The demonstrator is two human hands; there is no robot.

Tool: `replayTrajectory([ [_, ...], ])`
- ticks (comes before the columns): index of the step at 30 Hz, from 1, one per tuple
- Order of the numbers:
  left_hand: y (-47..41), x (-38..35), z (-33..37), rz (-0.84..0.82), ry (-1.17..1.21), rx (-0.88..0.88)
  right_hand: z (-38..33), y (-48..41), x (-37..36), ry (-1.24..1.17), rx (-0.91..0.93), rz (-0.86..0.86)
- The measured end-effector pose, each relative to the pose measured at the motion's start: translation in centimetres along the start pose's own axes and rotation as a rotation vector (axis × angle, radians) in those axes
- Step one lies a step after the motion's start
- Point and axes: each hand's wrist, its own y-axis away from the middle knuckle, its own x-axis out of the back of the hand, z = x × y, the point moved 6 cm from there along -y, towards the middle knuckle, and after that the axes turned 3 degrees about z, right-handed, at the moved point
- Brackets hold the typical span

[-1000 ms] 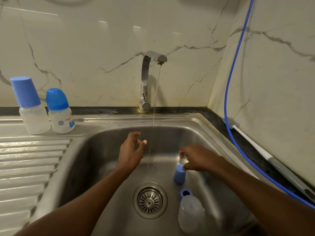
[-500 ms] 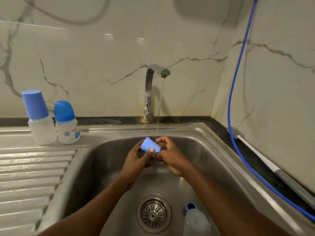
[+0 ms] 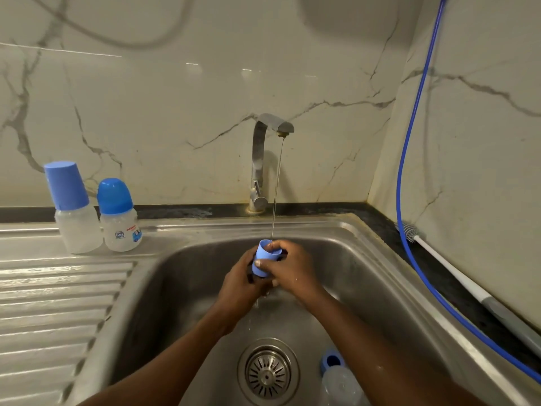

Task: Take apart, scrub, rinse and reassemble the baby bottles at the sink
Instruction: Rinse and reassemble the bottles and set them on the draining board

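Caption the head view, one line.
Left hand and right hand hold a light-blue plastic cap under the running steel tap.

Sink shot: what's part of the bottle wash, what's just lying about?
Job: blue cap, held by left hand and right hand under the tap's stream; open bottle in the sink; two capped bottles on the drainboard; bottle brush on the counter.
Lying about: blue hose along the wall.

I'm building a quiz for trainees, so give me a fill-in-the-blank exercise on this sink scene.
1. The left hand and right hand hold a ____ cap under the tap stream.
2. ____ capped bottles stand on the draining board.
3. Another bottle lies in the sink beside the ____.
Missing words: blue; two; drain.
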Motion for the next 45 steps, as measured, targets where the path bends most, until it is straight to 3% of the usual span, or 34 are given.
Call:
replayTrajectory([
  [3,-0.3,0.5,0.2,0.031,0.030,-0.001,-0.6,0.0,-0.5,0.076,0.110,0.002],
  [7,0.1,-0.6,0.9,-0.095,0.067,-0.037,-1.4,-0.5,0.4,-0.076,0.095,0.066],
  [9,0.1,-0.9,0.5,-0.116,0.057,-0.002,-1.2,-0.8,0.1,-0.034,0.119,0.030],
  [17,0.1,0.8,-0.1,0.104,0.141,0.103,0.8,-0.9,-0.6,0.095,0.034,-0.083],
  [19,-0.1,1.1,0.0,0.129,0.144,0.098,0.5,-1.2,-0.3,0.110,0.068,-0.028],
  [23,-0.2,-0.1,-0.3,-0.020,0.247,0.175,1.3,-2.0,2.0,-0.002,-0.032,0.092],
  [25,-0.1,-0.4,-0.6,-0.071,0.285,0.206,1.9,-1.8,1.7,-0.108,-0.134,0.039],
  [28,0.2,-0.9,-0.4,-0.121,0.320,0.198,0.8,-1.0,0.1,-0.039,-0.065,-0.085],
  [30,0.3,-0.8,-0.1,-0.086,0.310,0.183,0.3,-0.8,-0.6,0.039,-0.010,-0.114],
  [33,0.0,0.0,-0.1,-0.002,0.350,0.187,0.4,-1.0,-0.6,-0.073,-0.060,-0.079],
  [37,-0.2,0.2,-0.3,-0.021,0.426,0.220,0.9,-1.2,-0.7,-0.201,-0.117,-0.241],
  [41,-0.1,-0.5,-0.3,-0.109,0.417,0.237,0.9,-1.9,0.9,-0.209,-0.071,-0.115],
  [45,0.0,-0.6,-0.6,-0.117,0.348,0.257,0.1,-1.3,0.3,0.097,0.161,-0.074],
])
